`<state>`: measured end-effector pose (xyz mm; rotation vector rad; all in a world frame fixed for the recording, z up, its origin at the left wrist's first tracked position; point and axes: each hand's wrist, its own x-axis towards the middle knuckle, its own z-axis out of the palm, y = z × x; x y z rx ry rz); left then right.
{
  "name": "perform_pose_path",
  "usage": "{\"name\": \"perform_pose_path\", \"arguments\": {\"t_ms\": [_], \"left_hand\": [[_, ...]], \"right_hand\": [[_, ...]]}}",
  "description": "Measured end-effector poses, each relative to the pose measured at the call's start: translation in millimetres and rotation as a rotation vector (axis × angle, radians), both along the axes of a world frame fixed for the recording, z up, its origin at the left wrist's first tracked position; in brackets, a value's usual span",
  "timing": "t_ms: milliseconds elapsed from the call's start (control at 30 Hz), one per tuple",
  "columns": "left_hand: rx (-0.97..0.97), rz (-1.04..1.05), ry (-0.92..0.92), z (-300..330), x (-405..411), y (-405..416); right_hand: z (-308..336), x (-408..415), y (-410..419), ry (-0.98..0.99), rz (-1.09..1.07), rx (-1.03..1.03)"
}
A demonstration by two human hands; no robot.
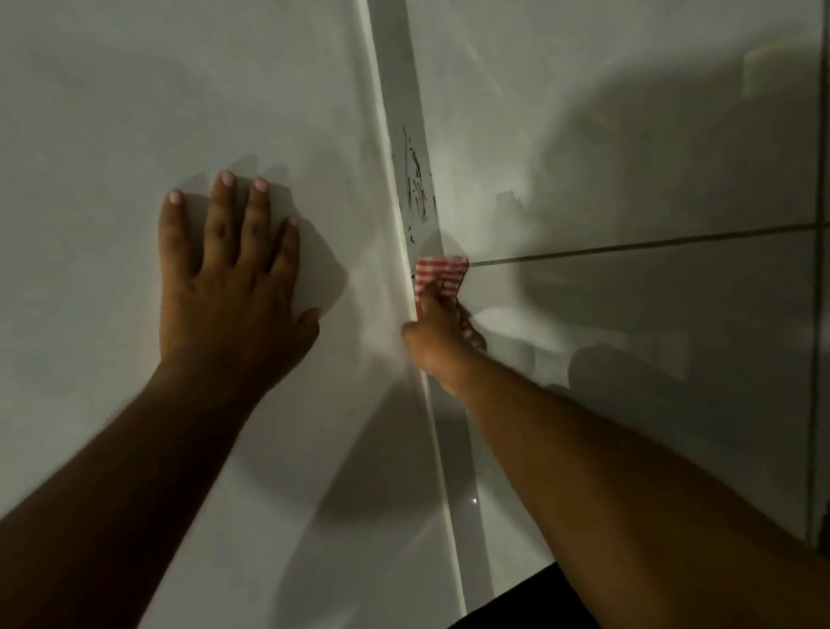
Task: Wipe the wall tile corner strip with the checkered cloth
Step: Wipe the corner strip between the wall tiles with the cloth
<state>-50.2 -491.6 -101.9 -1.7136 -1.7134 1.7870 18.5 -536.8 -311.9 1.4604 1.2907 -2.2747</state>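
The left hand lies flat on the plain white wall, fingers spread apart and holding nothing. Just right of it runs the vertical corner strip, marked with dark scribbles. Directly below those marks, the right hand pinches the red-and-white checkered cloth against the strip, fingers closed on it. Glossy wall tiles with dark grout lines extend rightward.
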Motion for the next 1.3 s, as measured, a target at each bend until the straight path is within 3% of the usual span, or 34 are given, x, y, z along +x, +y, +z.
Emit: {"name": "perform_pose_path", "arguments": {"t_ms": [167, 300, 433, 567, 667, 767, 900, 967, 1067, 1167, 1300], "left_hand": [[-0.032, -0.053, 0.029, -5, -8, 4], [-0.001, -0.034, 0.028, -9, -10, 13], [0.068, 0.0, 0.009, -18, -11, 14], [0.115, 0.074, -0.102, -30, -11, 21], [0.013, -0.046, 0.036, -36, -11, 28], [-0.012, -0.071, 0.085, -37, -12, 39], [0.03, -0.085, 0.099, -51, -19, 52], [0.058, -0.088, 0.09, -60, -23, 62], [0.086, -0.09, 0.056, -67, -29, 70], [0.057, -0.136, 0.075, -66, -35, 68], [0.03, -0.125, 0.069, -55, -34, 68]], "right_hand": [[-12, -30, 93, 0.123, -0.007, 0.101], [-8, -11, 40, 0.071, 0.023, 0.093], [-1, -6, 4, 0.099, -0.078, -0.02], [-22, -30, 84, 0.124, -0.032, 0.188], [-26, -44, 128, 0.147, -0.051, 0.203], [-21, -32, 88, 0.121, -0.096, 0.218], [-21, -26, 18, 0.068, -0.154, 0.023], [-27, -38, 45, 0.095, -0.238, 0.066], [-41, -59, 125, 0.178, -0.219, 0.354], [-46, -73, 180, 0.22, -0.284, 0.208], [-38, -47, 111, 0.242, -0.326, 0.259]]}}
